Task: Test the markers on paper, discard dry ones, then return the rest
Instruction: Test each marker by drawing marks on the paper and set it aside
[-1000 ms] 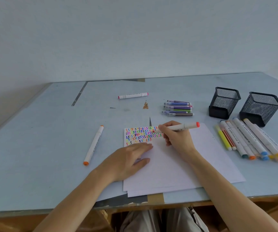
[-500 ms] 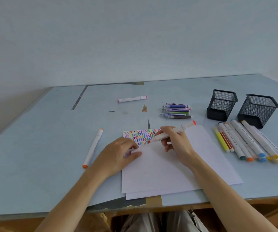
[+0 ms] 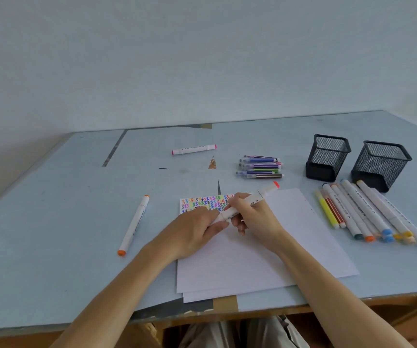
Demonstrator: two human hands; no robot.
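In the head view, a white marker (image 3: 249, 200) with a red-orange end cap is held above the paper (image 3: 265, 247), tilted so that its capped end points up and to the right. The barrel is gripped by the right hand (image 3: 257, 219), whose fingers are curled around its middle. The lower end of the marker is pinched by the left hand (image 3: 195, 229) between thumb and fingertips (whether a cap is being held there cannot be told, since the fingers cover it). Both hands meet over the upper left part of the paper, just below a band of coloured squiggles (image 3: 203, 203) drawn along its top edge.

The paper is laid on a pale blue table (image 3: 51, 222), with a second sheet showing beneath its lower edge. To the left, an orange-tipped marker (image 3: 133, 224) is seen lying alone, well apart from the paper. Farther back, a pink-tipped marker (image 3: 194, 149) is set by itself. A small pile of thin coloured pens (image 3: 260, 167) is stacked behind the paper. On the right, a row of markers (image 3: 368, 214) is laid side by side, and just behind it two black mesh cups (image 3: 328, 156) are stood upright, near each other.
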